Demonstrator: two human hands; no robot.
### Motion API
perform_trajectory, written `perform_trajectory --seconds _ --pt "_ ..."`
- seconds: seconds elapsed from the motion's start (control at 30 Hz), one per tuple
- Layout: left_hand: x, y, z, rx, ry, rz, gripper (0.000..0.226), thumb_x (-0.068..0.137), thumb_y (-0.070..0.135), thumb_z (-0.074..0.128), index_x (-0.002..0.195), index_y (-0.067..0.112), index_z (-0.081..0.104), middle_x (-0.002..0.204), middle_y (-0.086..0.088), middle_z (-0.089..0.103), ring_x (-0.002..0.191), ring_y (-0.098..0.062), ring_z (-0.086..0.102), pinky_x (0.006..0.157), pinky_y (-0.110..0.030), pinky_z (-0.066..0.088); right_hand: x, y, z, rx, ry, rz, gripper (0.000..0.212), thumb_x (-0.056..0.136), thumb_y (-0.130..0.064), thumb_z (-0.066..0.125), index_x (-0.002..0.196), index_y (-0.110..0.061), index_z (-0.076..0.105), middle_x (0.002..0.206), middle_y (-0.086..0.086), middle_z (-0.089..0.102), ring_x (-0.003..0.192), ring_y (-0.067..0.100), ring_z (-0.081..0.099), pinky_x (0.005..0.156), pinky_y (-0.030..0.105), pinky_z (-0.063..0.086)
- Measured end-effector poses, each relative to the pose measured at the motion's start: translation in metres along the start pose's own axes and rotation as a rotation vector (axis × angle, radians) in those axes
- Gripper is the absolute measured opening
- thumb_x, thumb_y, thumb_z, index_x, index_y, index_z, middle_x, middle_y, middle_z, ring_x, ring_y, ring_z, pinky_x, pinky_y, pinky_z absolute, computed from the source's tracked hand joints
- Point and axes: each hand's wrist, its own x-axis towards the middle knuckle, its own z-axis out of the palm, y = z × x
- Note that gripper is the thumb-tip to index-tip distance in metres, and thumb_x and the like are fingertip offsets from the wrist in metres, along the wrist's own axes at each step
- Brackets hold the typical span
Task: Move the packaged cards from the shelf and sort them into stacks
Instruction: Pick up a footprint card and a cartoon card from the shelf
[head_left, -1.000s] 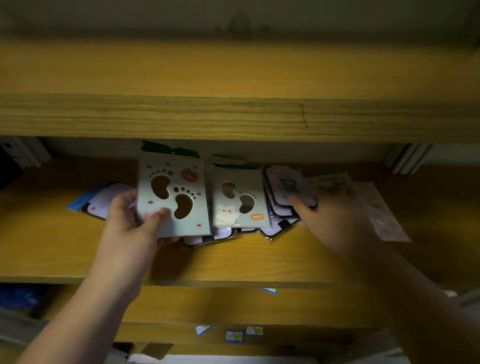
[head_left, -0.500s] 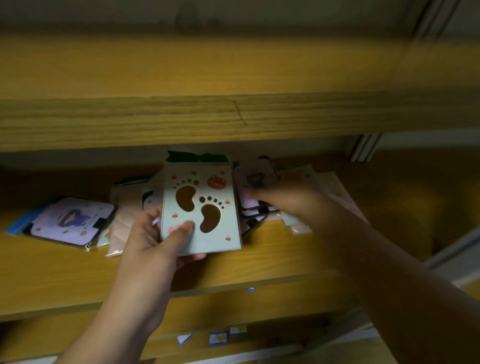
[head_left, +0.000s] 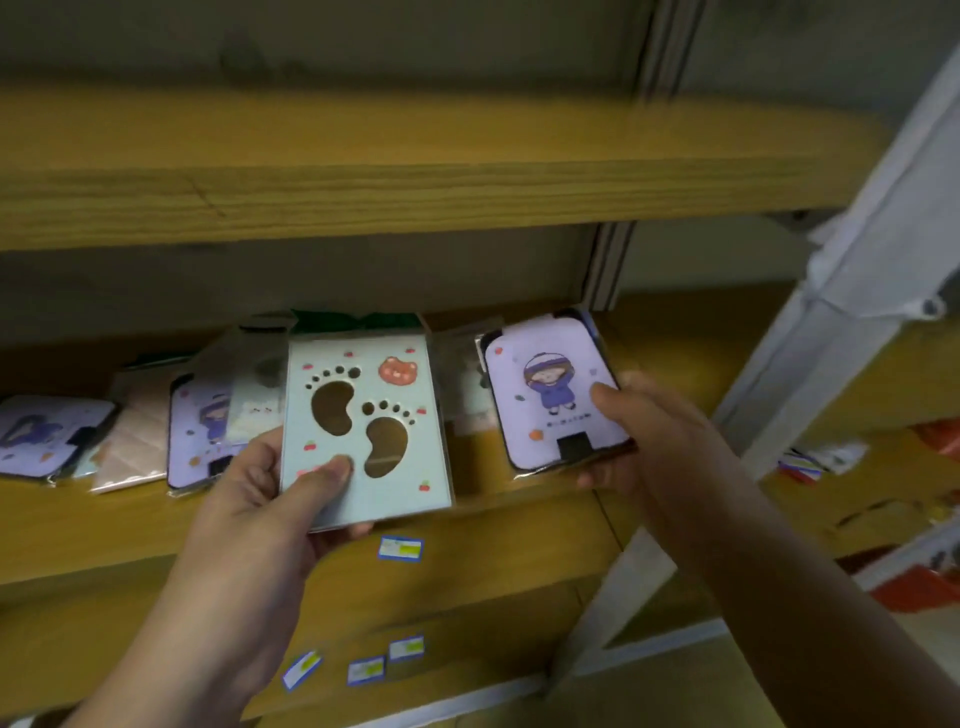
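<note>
Left hand (head_left: 260, 499): thumb pinching footprint card (head_left: 363, 426). Right hand (head_left: 654, 436): closed round purple card packs (head_left: 556, 400), just clear of shelf (head_left: 519, 514). More cards (head_left: 202, 426) remain. Advice: keep designs separate, square edges before stacking.

We note dim, warm light; deep shadow under the shelf board (head_left: 363, 202); soft blur; wide-angle bending at edges.
</note>
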Motion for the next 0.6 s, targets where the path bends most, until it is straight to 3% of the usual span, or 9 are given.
perform_trajectory --seconds 0.13,0.27,0.4,0.47,0.6 --pt "-0.048 -0.006 0.048 -0.016 -0.015 -0.031 0.034 0.085 0.009 0.064 0.119 0.013 0.064 0.107 -0.009 0.078 0.093 -0.026 0.076 0.054 -0.027 0.061 -0.062 0.005 -0.055 0.06 -0.04 -0.179 0.027 0.091 -0.032 0.062 0.103 -0.008 0.061 0.094 0.01 0.075 0.077 0.023 0.075 0.052 0.027 0.056" --pt "-0.107 -0.022 0.111 -0.025 -0.031 -0.037 0.04 0.073 0.014 0.068 0.113 0.011 0.066 0.104 -0.011 0.079 0.088 -0.024 0.077 0.053 -0.026 0.059 -0.119 0.013 -0.125 0.224 -0.048 -0.232 0.02 0.092 -0.035 0.055 0.089 -0.031 0.074 0.088 0.003 0.077 0.078 0.022 0.075 0.063 0.033 0.06" --pt "-0.154 -0.048 0.174 -0.021 -0.047 -0.037 0.035 0.072 0.014 0.07 0.106 0.013 0.068 0.103 -0.012 0.079 0.082 -0.023 0.077 0.05 -0.026 0.058 -0.148 0.021 -0.206 0.245 0.014 -0.129 0.031 0.09 -0.035 0.056 0.111 -0.012 0.06 0.101 0.014 0.076 0.091 0.032 0.075 0.063 0.04 0.06" --pt "-0.172 -0.059 0.206 -0.017 -0.058 -0.058 0.035 0.076 0.013 0.069 0.111 0.012 0.067 0.103 -0.011 0.079 0.085 -0.023 0.077 0.05 -0.025 0.058 -0.157 0.022 -0.243 0.273 0.094 -0.07 0.025 0.096 -0.029 0.057 0.111 -0.01 0.058 0.098 0.016 0.077 0.089 0.035 0.075 0.059 0.041 0.061" --pt "-0.195 -0.072 0.265 0.002 -0.081 -0.117 0.036 0.082 0.013 0.068 0.118 0.016 0.065 0.106 -0.009 0.078 0.09 -0.024 0.077 0.052 -0.027 0.057 -0.172 0.017 -0.306 0.296 0.195 -0.024 0.022 0.098 -0.022 0.057 0.112 -0.007 0.06 0.094 0.017 0.077 0.082 0.031 0.076 0.055 0.031 0.058"
